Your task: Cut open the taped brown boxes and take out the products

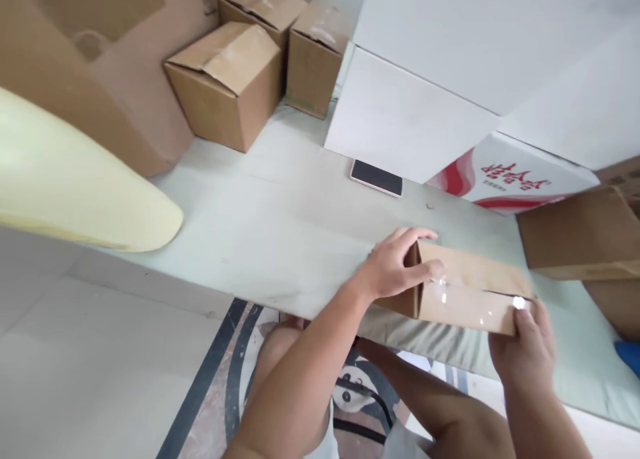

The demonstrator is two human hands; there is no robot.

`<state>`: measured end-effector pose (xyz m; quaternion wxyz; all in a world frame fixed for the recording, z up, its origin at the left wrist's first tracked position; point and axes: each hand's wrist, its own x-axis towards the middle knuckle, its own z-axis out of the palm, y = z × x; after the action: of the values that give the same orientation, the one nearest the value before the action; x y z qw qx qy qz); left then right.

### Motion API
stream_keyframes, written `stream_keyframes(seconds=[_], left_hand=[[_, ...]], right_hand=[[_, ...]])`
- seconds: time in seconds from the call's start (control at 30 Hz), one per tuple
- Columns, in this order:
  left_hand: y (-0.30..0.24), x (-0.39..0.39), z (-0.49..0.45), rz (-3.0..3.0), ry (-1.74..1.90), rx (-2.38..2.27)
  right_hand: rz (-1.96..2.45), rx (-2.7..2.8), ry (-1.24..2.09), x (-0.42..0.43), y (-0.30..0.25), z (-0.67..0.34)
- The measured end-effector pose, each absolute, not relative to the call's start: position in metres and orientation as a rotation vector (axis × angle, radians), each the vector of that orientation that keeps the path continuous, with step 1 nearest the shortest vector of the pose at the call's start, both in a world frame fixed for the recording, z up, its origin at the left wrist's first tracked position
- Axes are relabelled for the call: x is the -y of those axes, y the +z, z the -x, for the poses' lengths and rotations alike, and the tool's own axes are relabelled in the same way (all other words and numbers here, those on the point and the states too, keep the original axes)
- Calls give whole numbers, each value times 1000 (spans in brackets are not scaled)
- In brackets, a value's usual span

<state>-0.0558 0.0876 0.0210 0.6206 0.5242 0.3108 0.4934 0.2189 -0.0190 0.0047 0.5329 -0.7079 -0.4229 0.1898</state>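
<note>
A small brown cardboard box (470, 287) lies on the pale table (280, 226) near its front edge. Clear tape shines along its top seam. My left hand (395, 267) grips the box's left end, fingers over the top and thumb pressed on the seam. My right hand (525, 349) holds the box's right front corner, thumb pressing down on the tape there. Both forearms reach up from the bottom of the view.
A phone (376, 177) lies face up behind the box. Several brown cartons (230, 79) stand at the back left, white cartons (415, 112) at the back right, one with red print (510, 179). Another brown box (575, 236) sits right. A pale yellow curved object (75, 179) juts in from the left.
</note>
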Motion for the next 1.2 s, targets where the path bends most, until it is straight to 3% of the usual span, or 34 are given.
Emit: stream_keyframes(seconds=[0.23,0.83,1.2], left_hand=[[21,-94,29,-974,1197,-714],[6,-81,17,-938,1436,-906],[-3,-59,-4,-793,1526,-983]], right_hand=[[1417,651,454,-7,-11,-204],[1302,1321,576,8,-14,-229],[1168,1391,605,6,-16,-248]])
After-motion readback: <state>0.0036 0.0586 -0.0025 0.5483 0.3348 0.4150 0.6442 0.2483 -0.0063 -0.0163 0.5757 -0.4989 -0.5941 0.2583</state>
